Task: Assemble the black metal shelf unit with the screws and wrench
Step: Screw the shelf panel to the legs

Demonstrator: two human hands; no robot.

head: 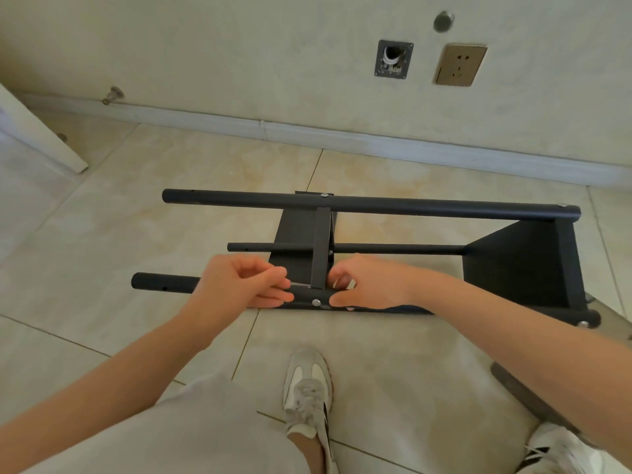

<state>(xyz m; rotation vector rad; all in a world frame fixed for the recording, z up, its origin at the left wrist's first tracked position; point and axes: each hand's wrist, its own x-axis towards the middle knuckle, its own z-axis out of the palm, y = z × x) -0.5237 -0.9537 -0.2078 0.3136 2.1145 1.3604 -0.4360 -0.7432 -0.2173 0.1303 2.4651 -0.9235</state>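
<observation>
The shelf unit (523,261) lies sideways; left hand (239,282) and right hand (369,285) clamp curled fingers (273,297) round its near pole (164,283), the screw (316,302) between them. Best hold the pole firmly against the middle shelf (321,248) while tightening squarely.

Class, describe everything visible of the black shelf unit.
The shelf unit, matte black metal by its look, lies on its side on the tiled floor. Three round tubes join two flat panels, with silver screw heads at joints. The right hand grips the nearest tube beside the middle panel; the left hand touches it.
</observation>
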